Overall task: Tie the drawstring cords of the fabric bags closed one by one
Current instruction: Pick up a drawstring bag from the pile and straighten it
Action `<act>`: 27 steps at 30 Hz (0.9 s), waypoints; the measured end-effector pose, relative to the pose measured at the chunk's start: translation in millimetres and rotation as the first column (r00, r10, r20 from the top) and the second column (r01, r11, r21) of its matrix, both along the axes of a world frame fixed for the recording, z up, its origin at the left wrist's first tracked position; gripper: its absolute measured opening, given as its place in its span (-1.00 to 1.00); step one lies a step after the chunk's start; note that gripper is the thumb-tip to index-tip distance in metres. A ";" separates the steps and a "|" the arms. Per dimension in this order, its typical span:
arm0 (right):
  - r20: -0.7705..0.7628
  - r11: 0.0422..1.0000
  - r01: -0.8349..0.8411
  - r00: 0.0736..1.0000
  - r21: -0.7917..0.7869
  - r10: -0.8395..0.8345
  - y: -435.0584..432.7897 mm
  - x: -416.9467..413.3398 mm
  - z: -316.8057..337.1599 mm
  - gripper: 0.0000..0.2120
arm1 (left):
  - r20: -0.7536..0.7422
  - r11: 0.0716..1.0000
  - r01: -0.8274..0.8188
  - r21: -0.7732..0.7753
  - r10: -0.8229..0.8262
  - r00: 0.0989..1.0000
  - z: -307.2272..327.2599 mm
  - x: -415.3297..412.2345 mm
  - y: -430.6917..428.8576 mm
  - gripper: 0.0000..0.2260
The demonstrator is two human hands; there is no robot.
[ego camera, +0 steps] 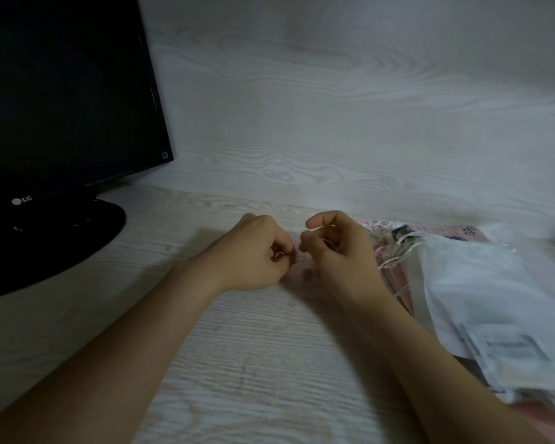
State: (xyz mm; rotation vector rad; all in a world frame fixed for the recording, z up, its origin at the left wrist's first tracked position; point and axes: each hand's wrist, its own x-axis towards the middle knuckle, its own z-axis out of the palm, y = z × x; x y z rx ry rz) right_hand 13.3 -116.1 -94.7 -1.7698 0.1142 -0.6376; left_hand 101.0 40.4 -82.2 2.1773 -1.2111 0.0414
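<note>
Dim, flat grey light. The thin white drawstring cord pinched by left hand and right hand barely resolves. Right of the grip, the white fabric bags smear with blur; left, the black flat-screen monitor loses detail.

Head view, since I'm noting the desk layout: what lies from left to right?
Monitor → left hand → right hand → pile of fabric bags; both hands pinch a drawstring cord.

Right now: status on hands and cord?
Left hand and right hand both pinch the thin cord. Pink bag mostly hidden beneath them. Pile of bags lies right.
</note>
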 end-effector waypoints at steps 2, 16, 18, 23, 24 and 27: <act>-0.007 0.995 -0.003 1.000 0.098 0.004 -0.1 -0.9 0.9 -0.89 | 0.019 1.000 0.008 -0.006 -0.008 1.000 -1.3 0.5 -0.6 -0.78; 0.111 0.780 0.127 0.991 -0.613 -0.073 -0.3 -3.0 -3.3 -0.80 | -0.366 0.984 -0.087 -0.153 0.026 0.930 -1.7 10.9 -0.2 -0.82; 0.121 0.725 0.137 0.990 -0.675 -0.074 -1.4 -2.1 -2.7 -0.78 | -0.381 0.987 -0.081 -0.140 0.022 0.924 0.0 9.7 -0.1 -0.81; 0.079 0.652 0.076 0.997 -0.754 -0.024 -5.1 -2.0 2.9 -0.84 | -0.421 0.988 -0.080 -0.134 0.016 0.907 1.0 10.7 2.3 -0.81; 0.073 0.637 0.068 0.997 -0.767 -0.019 -6.0 -1.5 3.3 -0.84 | -0.424 0.988 -0.076 -0.133 0.013 0.905 0.9 10.3 2.3 -0.83; 0.043 0.595 0.054 0.999 -0.802 -0.034 -7.8 1.3 3.2 -0.88 | -0.424 0.989 -0.066 -0.135 0.002 0.906 0.1 10.2 1.7 -0.85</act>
